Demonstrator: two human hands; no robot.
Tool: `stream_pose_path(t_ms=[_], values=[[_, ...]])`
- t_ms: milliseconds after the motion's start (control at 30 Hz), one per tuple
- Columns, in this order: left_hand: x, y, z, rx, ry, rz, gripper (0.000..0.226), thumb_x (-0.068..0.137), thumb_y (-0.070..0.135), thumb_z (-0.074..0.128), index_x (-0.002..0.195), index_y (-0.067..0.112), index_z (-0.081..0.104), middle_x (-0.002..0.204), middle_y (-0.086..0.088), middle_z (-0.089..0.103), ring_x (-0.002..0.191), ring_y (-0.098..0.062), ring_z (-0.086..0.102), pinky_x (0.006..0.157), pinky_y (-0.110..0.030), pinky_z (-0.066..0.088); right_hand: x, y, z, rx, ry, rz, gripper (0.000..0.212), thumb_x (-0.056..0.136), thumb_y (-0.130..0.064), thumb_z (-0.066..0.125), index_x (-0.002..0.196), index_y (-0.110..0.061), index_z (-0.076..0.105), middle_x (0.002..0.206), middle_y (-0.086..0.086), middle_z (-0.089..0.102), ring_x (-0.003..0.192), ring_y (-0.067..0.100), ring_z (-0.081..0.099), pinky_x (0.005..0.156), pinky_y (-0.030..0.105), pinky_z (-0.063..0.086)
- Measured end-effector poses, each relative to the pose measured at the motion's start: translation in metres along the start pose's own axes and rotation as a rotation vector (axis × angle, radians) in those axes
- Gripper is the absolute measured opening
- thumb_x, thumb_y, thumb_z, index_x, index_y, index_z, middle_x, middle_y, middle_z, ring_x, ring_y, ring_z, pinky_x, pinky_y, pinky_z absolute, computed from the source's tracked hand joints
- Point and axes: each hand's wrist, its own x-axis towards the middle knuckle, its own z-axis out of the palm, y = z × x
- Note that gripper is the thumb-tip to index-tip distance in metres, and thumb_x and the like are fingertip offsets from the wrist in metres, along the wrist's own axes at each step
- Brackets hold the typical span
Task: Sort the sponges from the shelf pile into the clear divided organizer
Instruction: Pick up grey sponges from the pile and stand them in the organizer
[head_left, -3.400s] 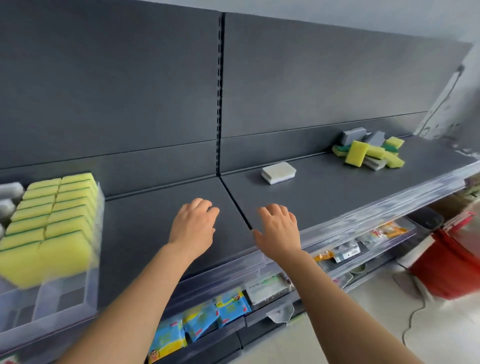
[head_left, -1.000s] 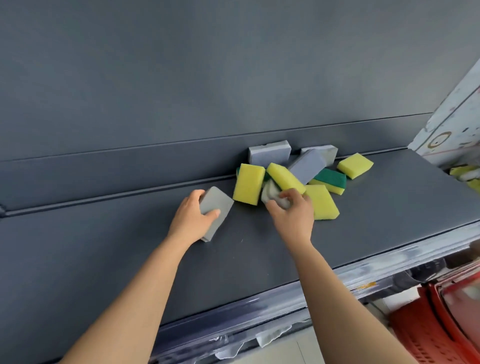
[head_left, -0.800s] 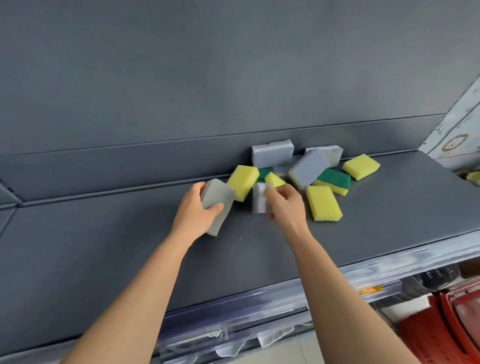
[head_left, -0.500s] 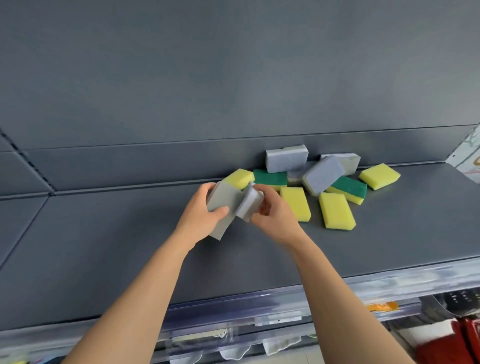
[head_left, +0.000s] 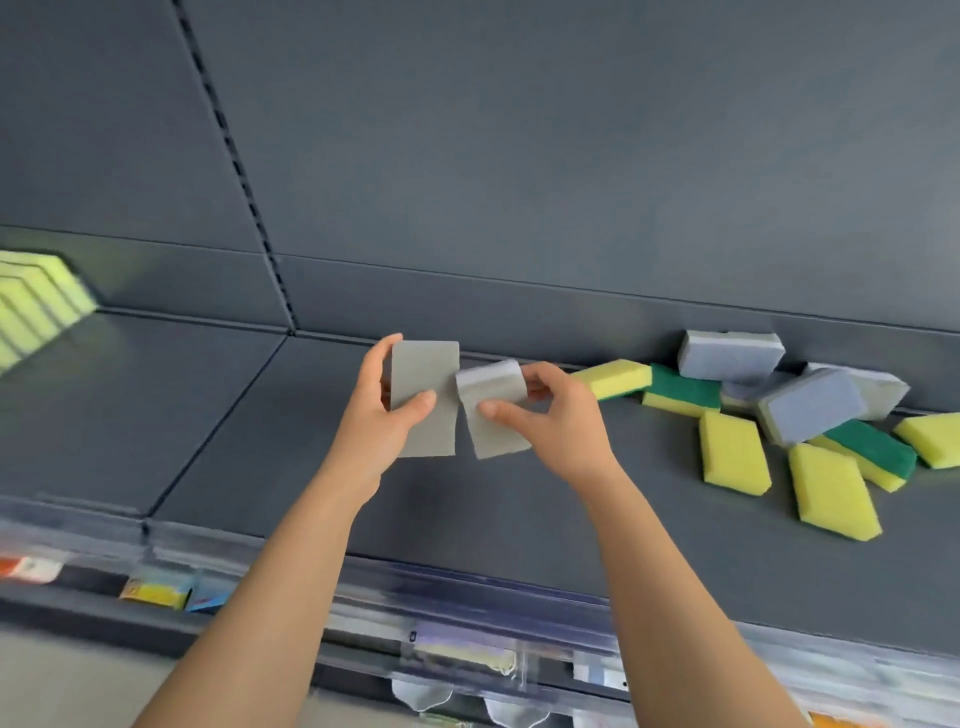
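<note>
My left hand (head_left: 376, 421) grips a grey sponge (head_left: 426, 379), held upright above the dark shelf (head_left: 234, 431). Right beside it, my right hand (head_left: 561, 421) pinches a second grey sponge (head_left: 491, 400), whose edge touches or nearly touches the first. The loose pile (head_left: 779, 415) of yellow, yellow-green and grey-blue sponges lies on the shelf to the right of my hands, against the back panel. At the far left edge, blurred rows of yellow sponges (head_left: 36, 306) stand in the clear organizer, whose walls I cannot make out.
The shelf's clear front rail (head_left: 467, 587) runs below my forearms. Packaged goods (head_left: 156, 592) hang on the lower shelf. A vertical slotted upright (head_left: 234, 166) splits the grey back wall.
Both hands picked grey sponges from the pile and carried them left, away from it. The view swung left, so the pile now sits at the right and the organizer's sponges appear at left.
</note>
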Motion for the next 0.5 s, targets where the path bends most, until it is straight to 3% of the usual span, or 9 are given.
stream_pose_path(t_ms=[133, 233, 367, 500], values=[[-0.015, -0.007, -0.061, -0.029, 0.124, 0.003, 0.059, 0.087, 0.013, 0.064, 0.127, 0.049, 0.038, 0.115, 0.014, 0.058, 0.101, -0.003, 0.058, 0.076, -0.025, 0.045, -0.001, -0.028, 0.057, 0.110, -0.030, -0.030, 0.029, 0.071, -0.040, 0.079, 0.090, -0.025, 0.064, 0.086, -0.012, 0.067, 0.081, 0.006, 0.060, 0.075, 0.029, 0.051], [-0.030, -0.013, -0.111, -0.033, 0.179, 0.000, 0.059, 0.087, 0.011, 0.064, 0.128, 0.045, 0.038, 0.115, 0.008, 0.059, 0.102, -0.008, 0.058, 0.075, -0.026, 0.046, -0.002, -0.053, 0.104, 0.141, -0.076, -0.078, 0.033, 0.074, -0.039, 0.077, 0.100, -0.029, 0.060, 0.089, -0.012, 0.066, 0.082, 0.007, 0.059, 0.075, 0.028, 0.051], [-0.050, -0.019, -0.182, -0.024, 0.252, 0.013, 0.057, 0.087, 0.011, 0.065, 0.124, 0.046, 0.040, 0.113, 0.005, 0.060, 0.100, -0.009, 0.060, 0.073, -0.026, 0.046, -0.011, -0.086, 0.172, 0.129, -0.119, -0.130, 0.051, 0.076, -0.041, 0.074, 0.121, -0.038, 0.051, 0.086, -0.016, 0.059, 0.076, -0.003, 0.053, 0.071, 0.011, 0.044], [-0.069, -0.025, -0.255, -0.014, 0.292, 0.018, 0.057, 0.086, 0.010, 0.066, 0.123, 0.045, 0.041, 0.113, 0.001, 0.060, 0.100, -0.013, 0.060, 0.078, -0.030, 0.048, -0.022, -0.118, 0.240, 0.136, -0.168, -0.177, 0.040, 0.078, -0.037, 0.074, 0.114, -0.036, 0.056, 0.088, -0.015, 0.062, 0.077, 0.000, 0.054, 0.072, 0.014, 0.044]])
